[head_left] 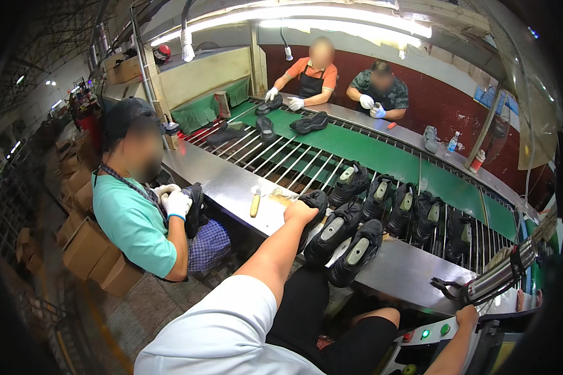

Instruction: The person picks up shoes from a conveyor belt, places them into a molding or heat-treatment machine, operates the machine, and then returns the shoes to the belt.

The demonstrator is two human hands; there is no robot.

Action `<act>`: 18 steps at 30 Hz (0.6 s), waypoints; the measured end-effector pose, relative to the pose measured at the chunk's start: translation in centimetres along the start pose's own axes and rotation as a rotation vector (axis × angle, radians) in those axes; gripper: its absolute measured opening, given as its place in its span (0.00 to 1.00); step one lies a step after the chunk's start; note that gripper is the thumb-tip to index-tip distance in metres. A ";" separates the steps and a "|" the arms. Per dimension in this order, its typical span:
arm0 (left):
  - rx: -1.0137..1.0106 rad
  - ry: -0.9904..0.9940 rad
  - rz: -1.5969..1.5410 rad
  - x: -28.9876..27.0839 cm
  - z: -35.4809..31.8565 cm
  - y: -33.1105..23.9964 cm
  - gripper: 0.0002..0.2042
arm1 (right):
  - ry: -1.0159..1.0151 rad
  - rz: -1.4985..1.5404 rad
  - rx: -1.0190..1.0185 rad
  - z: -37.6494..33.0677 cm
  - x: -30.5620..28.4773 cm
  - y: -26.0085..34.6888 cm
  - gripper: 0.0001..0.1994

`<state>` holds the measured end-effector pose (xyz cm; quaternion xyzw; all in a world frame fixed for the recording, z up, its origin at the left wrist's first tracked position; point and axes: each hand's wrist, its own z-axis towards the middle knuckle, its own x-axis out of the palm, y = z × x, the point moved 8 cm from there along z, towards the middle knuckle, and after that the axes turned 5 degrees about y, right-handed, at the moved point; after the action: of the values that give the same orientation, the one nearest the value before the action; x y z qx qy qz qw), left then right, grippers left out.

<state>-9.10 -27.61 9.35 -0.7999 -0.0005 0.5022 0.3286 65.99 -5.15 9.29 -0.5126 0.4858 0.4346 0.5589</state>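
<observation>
While left hand (300, 211) grips a black shoe (314, 201), right hand (466, 314) rests.

Factory hall, dim at the left side. Long fluorescent tube light (306, 14) glows bright overhead. Dark red wall (431, 94) runs behind the line. Green conveyor belt (369, 150) with metal rollers, edged by a stainless steel table (225, 181). Brown cardboard boxes (87, 250) stacked on the grey tiled floor (150, 306) at left. Cream partition panel (200, 78) stands beyond the belt.
</observation>
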 end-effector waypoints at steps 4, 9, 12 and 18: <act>-0.005 0.011 0.003 0.1 -0.1 -0.2 0.28 | -0.008 0.011 0.014 -0.3 -0.2 -0.2 0.10; 0.003 0.007 -0.013 -0.2 -0.3 -0.4 0.28 | -0.050 0.020 0.039 -0.1 0.2 -0.6 0.09; -0.027 0.014 -0.009 -0.6 -0.6 0.1 0.27 | -0.067 0.048 0.022 -0.6 -0.8 0.6 0.09; -0.009 -0.014 -0.018 -0.5 -0.5 -0.5 0.27 | -0.073 0.109 -0.005 -0.1 0.2 -1.2 0.09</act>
<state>-8.76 -27.68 10.11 -0.7977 -0.0121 0.5049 0.3296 67.17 -5.40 9.25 -0.4706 0.4911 0.4839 0.5506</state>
